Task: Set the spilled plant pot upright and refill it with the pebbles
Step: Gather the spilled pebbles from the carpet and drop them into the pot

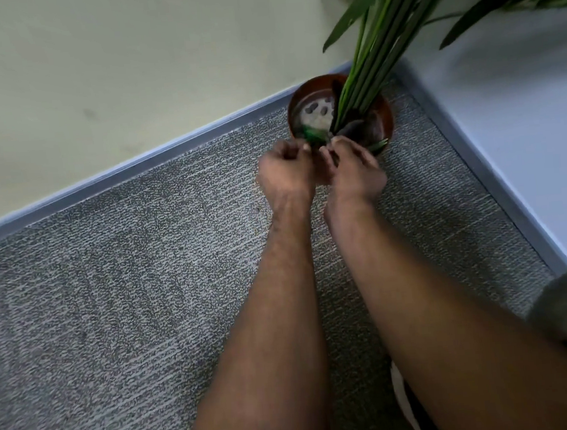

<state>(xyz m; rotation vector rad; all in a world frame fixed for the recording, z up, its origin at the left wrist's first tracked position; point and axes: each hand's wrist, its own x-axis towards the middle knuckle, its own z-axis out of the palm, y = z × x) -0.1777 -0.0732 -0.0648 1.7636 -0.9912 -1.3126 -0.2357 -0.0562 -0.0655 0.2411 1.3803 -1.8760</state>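
- The plant pot [302,96], brown and round, stands upright on the grey carpet [112,315], tucked into the corner where the pale wall [126,74] meets its blue skirting, up at about one o'clock from the middle of the view.
- Long green stems [377,52] rise from the pot's right half and lean away toward one o'clock.
- Inside, on the left half, a pale bed of pebbles [318,115] shows, with a few darker stones on top.
- Left hand [287,171] sits at the rim's seven o'clock edge, fingers curled in tight; whether a pebble is pinched inside, I cannot tell.
- Right hand [353,167] hovers at the rim's six o'clock, fingers bent down toward the pot (blur hides what, if anything, they grip).
- No loose pebbles are visible on the carpet, so by my reading the refill is near its end.
- Handling, as I judge it: the pot looks stiff, with a smooth, possibly slick wall, and top-heavy under those leaning stems, so it could tip again.
- Best hold for steadying is low on both sides of the wall, not the stems, which would bend.
- The pebbles are small, hard and light, so better scooped in a cupped palm than pinched singly.
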